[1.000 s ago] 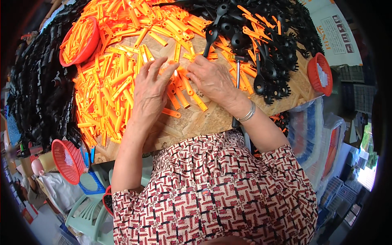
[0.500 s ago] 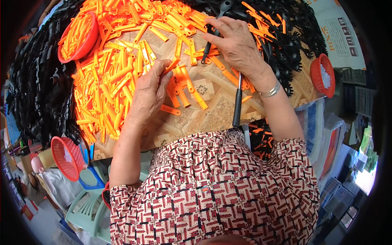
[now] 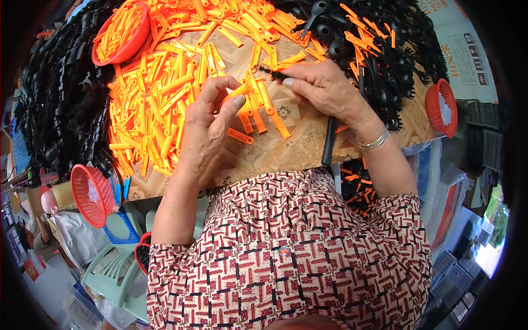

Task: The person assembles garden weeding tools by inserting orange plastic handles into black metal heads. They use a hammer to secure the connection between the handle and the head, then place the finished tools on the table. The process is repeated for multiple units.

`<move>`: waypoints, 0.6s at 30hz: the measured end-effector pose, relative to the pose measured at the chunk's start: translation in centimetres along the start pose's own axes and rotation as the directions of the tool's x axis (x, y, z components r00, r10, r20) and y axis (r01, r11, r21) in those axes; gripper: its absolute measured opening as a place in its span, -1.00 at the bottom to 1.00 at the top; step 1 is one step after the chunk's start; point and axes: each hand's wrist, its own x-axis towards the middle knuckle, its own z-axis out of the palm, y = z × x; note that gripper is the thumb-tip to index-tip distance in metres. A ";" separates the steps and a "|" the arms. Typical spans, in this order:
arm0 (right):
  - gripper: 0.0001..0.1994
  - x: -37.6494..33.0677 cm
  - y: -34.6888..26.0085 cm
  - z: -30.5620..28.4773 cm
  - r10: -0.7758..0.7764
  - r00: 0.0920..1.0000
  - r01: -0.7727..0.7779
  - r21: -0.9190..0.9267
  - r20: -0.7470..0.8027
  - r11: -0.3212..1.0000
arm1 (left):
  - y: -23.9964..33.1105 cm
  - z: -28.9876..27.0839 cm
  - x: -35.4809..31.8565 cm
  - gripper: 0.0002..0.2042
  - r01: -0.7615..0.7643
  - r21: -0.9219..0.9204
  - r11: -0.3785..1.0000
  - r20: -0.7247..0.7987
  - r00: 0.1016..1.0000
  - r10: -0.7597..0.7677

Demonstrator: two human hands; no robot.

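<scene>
My left hand (image 3: 210,114) is pinched round an orange plastic handle (image 3: 237,91), just above the table. My right hand (image 3: 333,91) has its thumb and index finger closed on a slim black plastic piece (image 3: 270,71); most of it is hidden or blurred, so its full shape does not show. Below the two hands lie several loose orange handles (image 3: 265,98). A big heap of the same handles (image 3: 151,104) spreads to the left. Beside my right hand, a tool with a black grip (image 3: 329,142) lies across the table's near edge.
Black utensil-like parts are heaped at the far right (image 3: 379,82), with a round-headed one (image 3: 318,10) near the top. More black parts (image 3: 60,104) pile at the far left. Red baskets stand at upper left (image 3: 144,41), lower left (image 3: 82,206) and right (image 3: 433,113).
My right hand has drawn back toward me, and the black piece has turned from upright to pointing left. My left hand keeps the orange handle, its thumb now extended along it. The view has shifted slightly.
</scene>
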 end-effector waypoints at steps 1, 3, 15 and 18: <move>-0.83 -0.4 -0.2 0.5 0.089 0.995 -0.095 0.159 0.045 0.983 | 0.2 0.0 -0.2 -0.83 -0.119 0.102 0.988 0.022 0.993 0.118; -0.78 -1.2 -0.4 1.5 0.232 0.957 -0.288 0.449 0.177 0.846 | 1.1 -0.3 -0.6 -0.83 -0.344 0.293 0.892 0.094 0.939 0.331; -0.79 -2.1 -1.1 2.2 0.220 0.907 -0.364 0.407 0.360 0.838 | 1.9 -1.7 -0.8 -0.76 -0.624 0.505 0.596 0.336 0.779 0.530; -0.79 -2.2 -1.1 2.3 0.208 0.905 -0.360 0.406 0.372 0.840 | 1.6 -1.4 -0.6 -0.77 -0.630 0.500 0.594 0.348 0.775 0.528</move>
